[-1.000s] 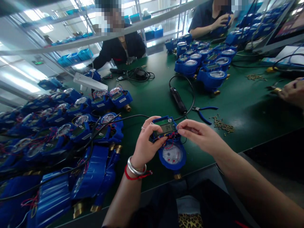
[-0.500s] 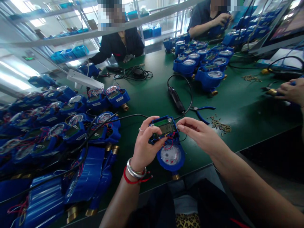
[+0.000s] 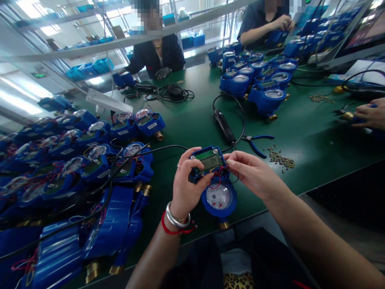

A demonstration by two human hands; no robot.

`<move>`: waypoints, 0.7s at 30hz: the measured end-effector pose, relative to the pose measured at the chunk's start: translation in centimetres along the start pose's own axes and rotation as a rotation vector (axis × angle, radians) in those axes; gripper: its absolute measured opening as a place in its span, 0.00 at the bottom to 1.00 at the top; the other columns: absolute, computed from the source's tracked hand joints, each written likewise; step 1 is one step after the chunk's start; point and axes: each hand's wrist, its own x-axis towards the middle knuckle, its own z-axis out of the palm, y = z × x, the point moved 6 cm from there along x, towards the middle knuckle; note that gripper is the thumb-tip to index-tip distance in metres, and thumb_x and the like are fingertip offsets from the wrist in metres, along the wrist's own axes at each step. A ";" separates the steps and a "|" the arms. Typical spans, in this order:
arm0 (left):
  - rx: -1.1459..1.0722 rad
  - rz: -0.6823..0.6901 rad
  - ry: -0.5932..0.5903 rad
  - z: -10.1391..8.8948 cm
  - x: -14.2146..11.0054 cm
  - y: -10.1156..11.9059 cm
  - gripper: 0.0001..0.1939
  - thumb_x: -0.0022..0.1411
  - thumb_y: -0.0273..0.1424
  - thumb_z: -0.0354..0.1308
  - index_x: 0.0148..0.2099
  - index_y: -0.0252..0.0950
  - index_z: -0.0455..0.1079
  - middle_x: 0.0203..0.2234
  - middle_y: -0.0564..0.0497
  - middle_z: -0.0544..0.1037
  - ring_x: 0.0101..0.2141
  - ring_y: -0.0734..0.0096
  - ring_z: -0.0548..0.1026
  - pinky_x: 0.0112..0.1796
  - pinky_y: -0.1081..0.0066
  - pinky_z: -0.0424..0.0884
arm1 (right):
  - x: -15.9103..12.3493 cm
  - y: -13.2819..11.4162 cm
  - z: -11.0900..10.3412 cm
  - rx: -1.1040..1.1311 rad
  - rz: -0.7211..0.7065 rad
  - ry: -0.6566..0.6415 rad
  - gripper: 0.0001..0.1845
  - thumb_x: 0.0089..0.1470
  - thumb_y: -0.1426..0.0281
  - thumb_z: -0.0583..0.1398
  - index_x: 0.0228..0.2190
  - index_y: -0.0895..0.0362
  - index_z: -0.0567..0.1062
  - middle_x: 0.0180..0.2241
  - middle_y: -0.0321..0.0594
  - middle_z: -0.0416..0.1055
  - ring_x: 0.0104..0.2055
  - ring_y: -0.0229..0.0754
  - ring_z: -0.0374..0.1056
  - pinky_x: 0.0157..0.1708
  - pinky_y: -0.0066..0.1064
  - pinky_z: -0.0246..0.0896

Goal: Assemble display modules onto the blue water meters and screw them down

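A blue water meter [image 3: 220, 196] lies at the table's near edge, its round dial facing up and a brass fitting at its lower end. Its top housing holds a circuit board with a lit LCD display [image 3: 209, 161] and loose red and yellow wires [image 3: 217, 176]. My left hand [image 3: 188, 176] grips the housing from the left, thumb and fingers on the board's edges. At the housing's right side my right hand [image 3: 251, 170] is pinched together near a thin dark wire; what lies between its fingertips is too small to make out.
Several blue meters [image 3: 120, 168] crowd the left side, crossed by a black cable. Beyond my hands lie a black electric screwdriver [image 3: 224, 126], blue-handled pliers [image 3: 260, 144] and a pile of small screws [image 3: 282, 159]. More meters [image 3: 267, 98] stand farther back. Co-workers sit across the table; another person's hand [image 3: 368, 114] is at right.
My hands and the meter appear shifted slightly right, my right fingers still at the housing's side. Across the table, a co-worker has drawn a blue meter closer.
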 end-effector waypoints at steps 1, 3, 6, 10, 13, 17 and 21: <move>-0.047 -0.013 0.014 0.0 0.0 -0.2 0.15 0.54 0.27 0.65 0.39 0.39 0.61 0.55 0.45 0.65 0.55 0.58 0.66 0.52 0.55 0.67 | 0.0 0.2 0.0 0.017 0.004 0.011 0.10 0.51 0.65 0.64 0.26 0.57 0.71 0.39 0.39 0.73 0.36 0.36 0.65 0.39 0.31 0.59; -0.143 -0.036 0.044 0.1 0.1 -0.5 0.19 0.52 0.28 0.66 0.41 0.39 0.59 0.54 0.45 0.65 0.55 0.59 0.66 0.51 0.57 0.68 | 0.1 0.4 0.0 0.041 0.011 0.029 0.09 0.50 0.65 0.65 0.27 0.57 0.73 0.37 0.38 0.73 0.35 0.35 0.64 0.37 0.30 0.59; -0.240 -0.057 0.052 0.2 0.3 -0.9 0.23 0.51 0.30 0.67 0.43 0.41 0.56 0.54 0.45 0.64 0.55 0.60 0.67 0.51 0.59 0.69 | 0.3 0.5 0.0 0.063 -0.002 0.041 0.08 0.50 0.66 0.66 0.27 0.57 0.75 0.36 0.36 0.73 0.36 0.34 0.64 0.38 0.28 0.58; -0.190 -0.069 -0.015 0.2 0.5 -1.4 0.40 0.49 0.34 0.69 0.59 0.44 0.51 0.64 0.42 0.52 0.59 0.53 0.63 0.55 0.57 0.66 | 0.3 0.3 0.2 0.081 -0.006 0.051 0.07 0.50 0.66 0.66 0.27 0.57 0.76 0.36 0.36 0.74 0.36 0.33 0.65 0.38 0.27 0.58; -0.072 -0.080 -0.114 0.3 0.4 -1.6 0.48 0.47 0.37 0.70 0.64 0.44 0.48 0.64 0.42 0.53 0.63 0.50 0.55 0.61 0.53 0.57 | 0.3 -0.2 0.8 0.127 -0.023 0.039 0.07 0.50 0.67 0.66 0.26 0.57 0.76 0.37 0.37 0.75 0.36 0.33 0.66 0.38 0.26 0.60; -0.009 -0.055 -0.223 0.8 -0.2 -1.2 0.32 0.52 0.36 0.67 0.58 0.41 0.62 0.60 0.45 0.63 0.63 0.54 0.56 0.63 0.53 0.52 | 0.4 -0.4 2.1 0.131 -0.026 -0.049 0.07 0.51 0.66 0.65 0.28 0.57 0.76 0.39 0.38 0.75 0.38 0.34 0.68 0.38 0.27 0.61; -0.157 -0.129 -0.236 1.3 -0.7 -1.1 0.26 0.55 0.34 0.65 0.56 0.40 0.66 0.53 0.45 0.73 0.53 0.60 0.71 0.58 0.57 0.62 | 0.9 0.5 1.9 0.104 0.025 -0.043 0.07 0.50 0.65 0.66 0.29 0.56 0.77 0.34 0.36 0.74 0.34 0.33 0.67 0.36 0.25 0.61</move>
